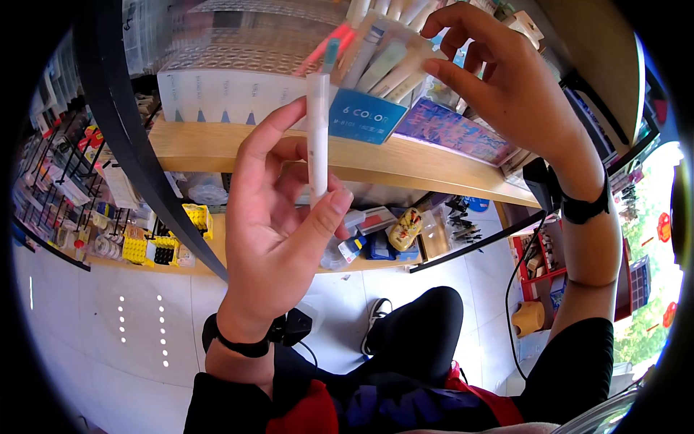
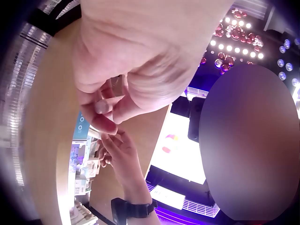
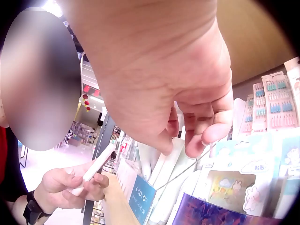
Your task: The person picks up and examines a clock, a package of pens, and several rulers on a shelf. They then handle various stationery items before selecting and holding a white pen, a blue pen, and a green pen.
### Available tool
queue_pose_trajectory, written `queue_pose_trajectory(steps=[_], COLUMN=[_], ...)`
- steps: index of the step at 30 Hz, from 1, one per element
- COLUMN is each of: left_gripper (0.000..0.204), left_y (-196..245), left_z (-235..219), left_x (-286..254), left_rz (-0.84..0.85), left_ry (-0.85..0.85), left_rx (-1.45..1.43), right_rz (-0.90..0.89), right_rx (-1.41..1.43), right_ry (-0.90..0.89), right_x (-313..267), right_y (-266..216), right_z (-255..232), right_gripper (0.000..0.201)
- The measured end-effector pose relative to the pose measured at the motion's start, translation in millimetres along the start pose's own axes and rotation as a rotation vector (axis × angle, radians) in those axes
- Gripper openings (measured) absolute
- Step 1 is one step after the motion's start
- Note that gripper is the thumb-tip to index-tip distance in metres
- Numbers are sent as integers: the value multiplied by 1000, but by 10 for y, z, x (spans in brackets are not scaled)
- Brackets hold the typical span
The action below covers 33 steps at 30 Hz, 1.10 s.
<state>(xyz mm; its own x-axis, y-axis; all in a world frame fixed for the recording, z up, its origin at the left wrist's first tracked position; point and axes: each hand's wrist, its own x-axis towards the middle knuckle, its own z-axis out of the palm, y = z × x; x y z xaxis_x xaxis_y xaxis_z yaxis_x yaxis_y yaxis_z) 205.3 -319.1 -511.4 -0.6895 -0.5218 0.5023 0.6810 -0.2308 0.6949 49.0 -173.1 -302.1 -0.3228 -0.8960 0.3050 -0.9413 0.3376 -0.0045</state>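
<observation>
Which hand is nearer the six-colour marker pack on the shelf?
Right. The right hand reaches over the marker pack, fingertips at its top edge. The left hand sits lower and in front of the shelf, holding a white pen upright.

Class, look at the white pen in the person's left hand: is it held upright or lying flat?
Upright. In the head view the white pen stands vertical, pinched low between the left hand's thumb and fingers, with its teal tip pointing up.

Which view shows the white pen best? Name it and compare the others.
The head view: the pen stands upright, full length, pinched in the left hand. The right wrist view shows it small and slanted. The left wrist view shows only its round end between fingers.
</observation>
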Motion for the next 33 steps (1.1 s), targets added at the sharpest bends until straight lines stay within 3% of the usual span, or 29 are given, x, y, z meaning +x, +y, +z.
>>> queue_pose_trajectory(steps=[5, 9, 11, 15, 18, 20, 22, 24, 25, 27, 29, 31, 33], left_gripper=[87, 90, 90, 90, 86, 81, 77, 69, 69, 63, 54, 46, 37], left_y=[-9, -10, -37, 1, -90, -74, -52, -32, -8, 57, -45, -39, 42], left_z=[-43, -44, -52, -37, -38, -11, -4, 5, 13, 4, 29, 106, 195], left_x=[-10, -11, -13, -33, -4, -24, -50, -78, -84, -107, -233, -299, -287], left_rz=[9, 26, 43, 4, 122, 108, 94, 10, 11, -154, -134, -109, -146], left_ry=[-1, -4, -1, 4, -5, -5, -2, -12, -16, -16, -105, -195, -401], left_rx=[29, 45, 50, 64, 86, 89, 98, 85, 81, 52, 8, -34, 64], right_rz=[121, 50, 214, 290, 251, 139, 141, 143, 60, -110, 22, -52, -40], right_rx=[13, 29, 215, 112, 177, 287, 268, 247, 209, 141, 230, 328, 479], right_ry=[-35, 0, -62, 41, 92, 120, 156, 193, 232, 306, 153, -32, -196], right_x=[45, 24, 48, 102, 45, -8, -69, -168, -249, -349, -582, -708, -753], right_y=[-115, -168, -276, -191, -125, -94, -37, 46, 108, 179, -226, -357, -566], right_z=[-50, -68, -159, -75, -155, -215, -255, -335, -412, -499, -399, -195, 16], right_gripper=[28, 27, 29, 31, 31, 31, 31, 32, 31, 31, 27, 24, 21])
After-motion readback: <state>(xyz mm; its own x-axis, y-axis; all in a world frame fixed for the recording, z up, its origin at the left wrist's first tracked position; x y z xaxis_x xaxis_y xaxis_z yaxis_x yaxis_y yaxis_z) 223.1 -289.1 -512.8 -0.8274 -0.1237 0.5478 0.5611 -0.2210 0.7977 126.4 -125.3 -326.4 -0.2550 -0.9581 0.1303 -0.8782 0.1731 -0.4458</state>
